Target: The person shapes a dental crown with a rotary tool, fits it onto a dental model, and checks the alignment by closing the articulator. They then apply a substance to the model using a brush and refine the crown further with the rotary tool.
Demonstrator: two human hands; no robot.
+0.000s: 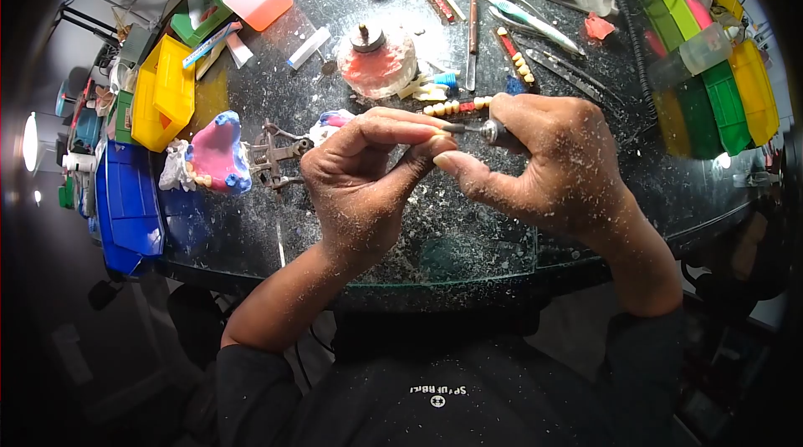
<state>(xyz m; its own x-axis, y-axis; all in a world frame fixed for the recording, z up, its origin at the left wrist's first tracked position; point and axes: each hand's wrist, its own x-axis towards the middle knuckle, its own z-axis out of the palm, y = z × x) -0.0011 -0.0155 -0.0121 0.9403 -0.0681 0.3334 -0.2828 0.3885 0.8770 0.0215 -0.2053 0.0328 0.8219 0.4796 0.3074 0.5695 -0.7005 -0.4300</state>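
Both hands meet near the middle of the frame, over the dark worktop [493, 255], close enough for one to brace the other. The right hand [565, 150] is curled around a rotary handpiece [493, 131], its metal collar showing past the index finger and its dark tip [452, 127] pointing left at the other hand's fingertips. The right thumb reaches forward beneath the tool, presumably to steady it, though I can't tell whether it touches the other thumb. The left hand [360, 171] is closed in a pinch, fingers straight and thumb pressed up from below, which looks like a way of keeping something tiny firm beside the tip; whatever may be between them is too small or hidden for me to make out. Pale specks coat both hands and the worktop, gathering thickest below the wrists. Just beyond the fingers lies a strip of teeth [456, 107], within easy reach, I'd judge. Left of the left hand, a pink and blue dental piece [219, 150] sits beside a metal frame [280, 154], and a pink and whitish model [376, 62] stands at upper centre. The yellow bin [163, 96] and blue bin [130, 204] line the left edge, probably to leave the middle for handwork.
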